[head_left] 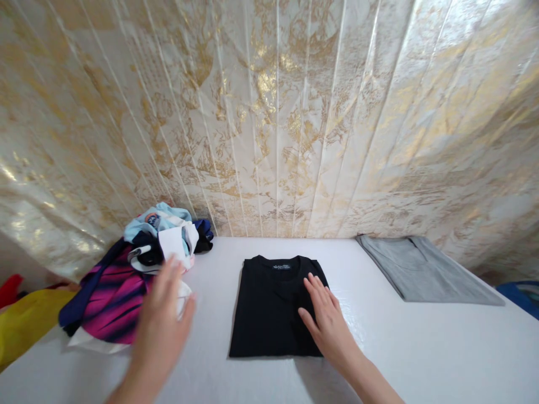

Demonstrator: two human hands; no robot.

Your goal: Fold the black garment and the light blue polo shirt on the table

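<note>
A black T-shirt (pixel 269 314), folded into a neat rectangle with its neck label at the far side, lies in the middle of the white table. Over its right part is my right hand (pixel 326 314), fingers stretched out and palm down; whether it presses on the cloth I cannot tell. My left hand (pixel 164 314), a little blurred, is raised to the left of the shirt with fingers extended and nothing held. Behind and beside it is a heap of crumpled clothes (pixel 115 306), pink, navy, light blue and white, partly hidden by that hand.
A folded grey garment (pixel 425 272) rests at the table's right back. Yellow cloth (pixel 31 320) and red cloth (pixel 10 289) show beyond the left edge. Something blue (pixel 520 297) lies past the right edge. A gold-patterned curtain (pixel 269 123) hangs along the back of the white table (pixel 421 353).
</note>
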